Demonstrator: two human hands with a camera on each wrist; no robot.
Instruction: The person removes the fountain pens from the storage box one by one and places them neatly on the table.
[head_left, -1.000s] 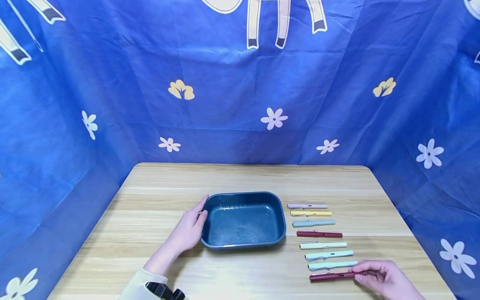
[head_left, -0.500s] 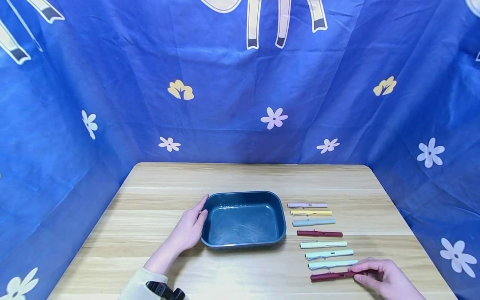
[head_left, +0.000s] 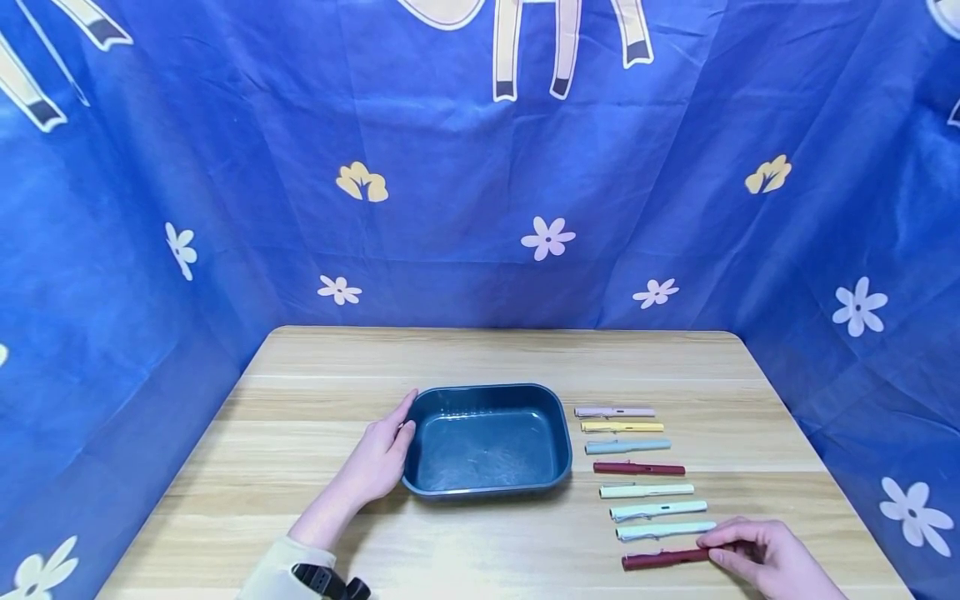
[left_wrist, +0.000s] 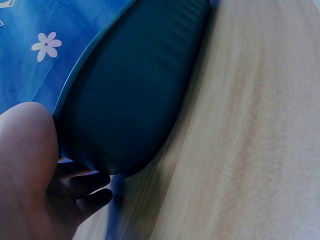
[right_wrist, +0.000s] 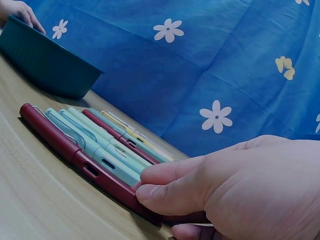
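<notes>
My left hand (head_left: 381, 457) grips the left end of a dark teal rectangular tub (head_left: 487, 493), thumb near the rim. In the left wrist view its fingers (left_wrist: 92, 192) curl at the tub's lower corner. At the right, a dark red capped pen (head_left: 663, 560) lies nearest the front edge. My right hand (head_left: 765, 554) pinches its right end between thumb and finger, hiding that end. The right wrist view shows the pen (right_wrist: 52, 131) with its clip turned towards the neighbouring mint pen (right_wrist: 117, 167).
Beyond the held pen, several more lie in a roughly parallel column: mint (head_left: 666, 531), pale aqua (head_left: 658, 510), pale green (head_left: 647, 492), dark red (head_left: 639, 468), blue (head_left: 627, 447), yellow (head_left: 622, 427) and lilac (head_left: 615, 412). Blue patterned cloth (head_left: 450, 208) surrounds the wooden table (head_left: 337, 358).
The held dark red pen has shifted slightly right and towards the front edge, under my right fingers. My left hand and the tub have stayed in place.
</notes>
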